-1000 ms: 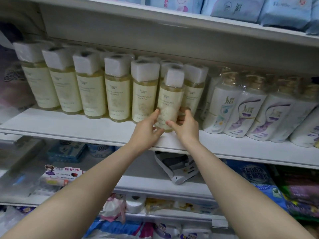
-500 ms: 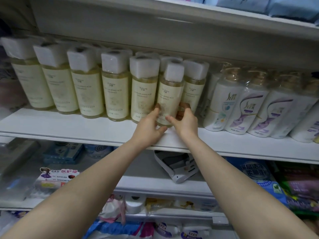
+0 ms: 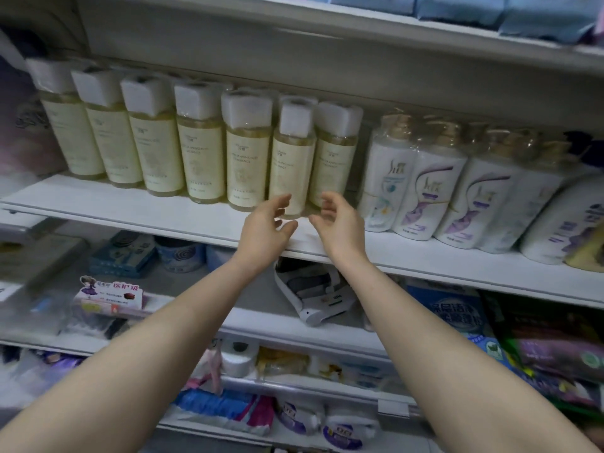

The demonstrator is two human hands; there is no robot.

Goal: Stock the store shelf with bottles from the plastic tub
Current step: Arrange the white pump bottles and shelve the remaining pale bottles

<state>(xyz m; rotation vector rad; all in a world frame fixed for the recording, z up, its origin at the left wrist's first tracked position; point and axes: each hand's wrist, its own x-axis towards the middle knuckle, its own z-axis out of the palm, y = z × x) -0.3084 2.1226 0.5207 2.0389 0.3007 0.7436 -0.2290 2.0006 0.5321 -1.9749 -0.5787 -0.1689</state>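
White shelf (image 3: 137,212), pale-yellow white-capped bottle (image 3: 292,165) upright, hands apart

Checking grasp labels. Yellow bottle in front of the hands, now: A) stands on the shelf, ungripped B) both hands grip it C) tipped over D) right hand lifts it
A: the yellow bottle stands upright on the shelf, and the left hand and right hand are open in front of it.

Yellow bottles (image 3: 199,152) stand packed side by side, white pump bottles (image 3: 428,197) crowding their right, upper shelf (image 3: 294,60) close above. The shelf (image 3: 130,214) lies bare along its front strip.
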